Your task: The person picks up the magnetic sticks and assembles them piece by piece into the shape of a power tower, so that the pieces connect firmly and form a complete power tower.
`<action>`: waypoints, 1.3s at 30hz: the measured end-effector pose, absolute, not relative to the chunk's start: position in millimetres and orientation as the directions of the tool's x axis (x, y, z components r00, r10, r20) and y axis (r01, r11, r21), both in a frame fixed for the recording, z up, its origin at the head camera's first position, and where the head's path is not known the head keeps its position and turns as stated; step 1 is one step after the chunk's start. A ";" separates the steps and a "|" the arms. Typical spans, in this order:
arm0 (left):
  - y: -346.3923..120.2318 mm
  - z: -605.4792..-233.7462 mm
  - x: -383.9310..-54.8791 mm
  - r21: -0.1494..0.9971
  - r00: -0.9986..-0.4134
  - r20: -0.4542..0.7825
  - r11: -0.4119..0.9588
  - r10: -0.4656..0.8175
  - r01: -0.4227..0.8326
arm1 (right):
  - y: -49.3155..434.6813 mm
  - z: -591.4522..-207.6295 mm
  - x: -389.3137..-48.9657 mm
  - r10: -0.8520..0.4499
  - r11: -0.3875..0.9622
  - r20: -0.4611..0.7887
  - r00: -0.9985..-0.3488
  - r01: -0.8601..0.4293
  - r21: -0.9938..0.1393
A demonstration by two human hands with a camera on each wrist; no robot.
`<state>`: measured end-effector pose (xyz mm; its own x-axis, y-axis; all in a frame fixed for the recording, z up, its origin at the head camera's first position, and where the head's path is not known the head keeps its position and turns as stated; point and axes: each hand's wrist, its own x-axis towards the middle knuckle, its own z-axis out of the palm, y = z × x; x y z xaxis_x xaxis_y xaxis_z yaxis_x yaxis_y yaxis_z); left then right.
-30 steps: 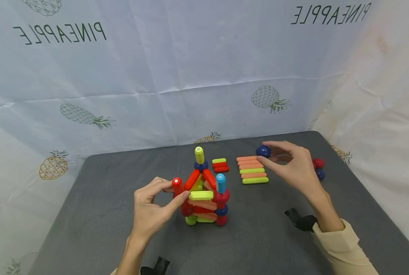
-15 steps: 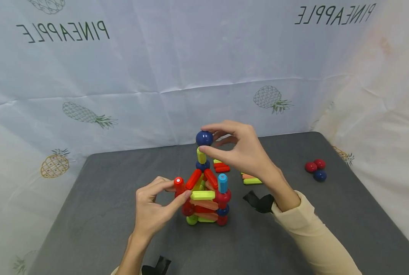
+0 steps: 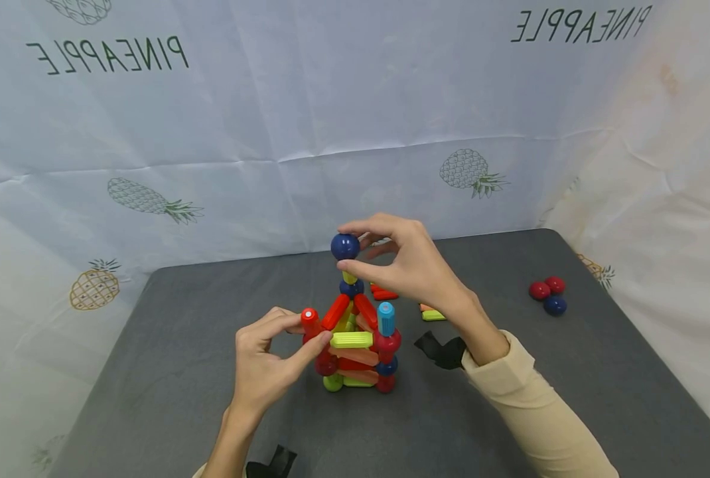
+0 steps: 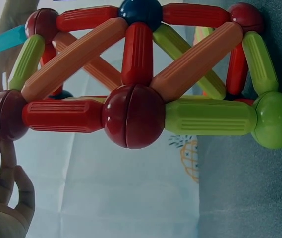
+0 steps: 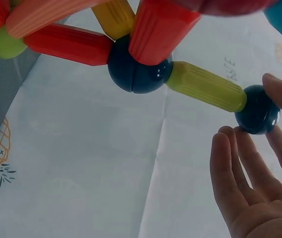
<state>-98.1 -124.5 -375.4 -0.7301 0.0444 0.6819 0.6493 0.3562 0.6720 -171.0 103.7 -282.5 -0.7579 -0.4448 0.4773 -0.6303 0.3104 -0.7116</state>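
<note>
A tower of colourful ribbed rods and balls point(image 3: 355, 358) stands on the table in the head view. My left hand point(image 3: 271, 362) pinches the red ball point(image 4: 8, 115) at its upper left corner, below an upright red rod point(image 3: 310, 321). At the tower's far corner, my right hand point(image 3: 405, 262) pinches a dark blue ball point(image 5: 257, 110) between thumb and fingers. That ball sits against the end of a yellow-green rod point(image 5: 207, 85), which rises from another blue ball point(image 5: 133, 67). On the right corner a light blue rod point(image 3: 386, 318) stands upright.
Two red balls and a blue ball point(image 3: 555, 305) lie at the right of the grey table point(image 3: 164, 372). Short red rods point(image 3: 383, 293) and longer rods point(image 3: 433, 315) lie behind, partly hidden by my right hand. A pineapple-print cloth point(image 3: 241, 133) hangs behind the table.
My right hand has carried the blue ball left from above the loose rods to the top of the yellow-green rod, lowering slightly at the end. My left hand has kept its hold.
</note>
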 end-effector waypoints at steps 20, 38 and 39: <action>-125.0 -374.5 -95.6 0.697 -0.761 0.649 0.384 0.021 0.605 | 278.7 -342.0 -190.5 -0.017 0.687 0.452 -0.892 -0.339 -0.643; -125.2 -374.2 -96.3 0.692 -0.756 0.653 0.381 0.031 0.614 | 383.5 -442.6 -180.6 0.027 0.902 0.083 -0.996 -0.011 -0.432; -125.2 -374.4 -96.8 0.691 -0.755 0.654 0.378 0.033 0.616 | 384.3 -445.0 -179.4 0.037 0.903 0.068 -0.997 0.004 -0.430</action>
<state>-96.8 -125.2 -374.4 -0.7554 0.0331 0.6544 0.6155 0.3782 0.6914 -179.4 384.3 -445.0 -0.9970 0.0367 0.0679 0.0039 0.9028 -0.4301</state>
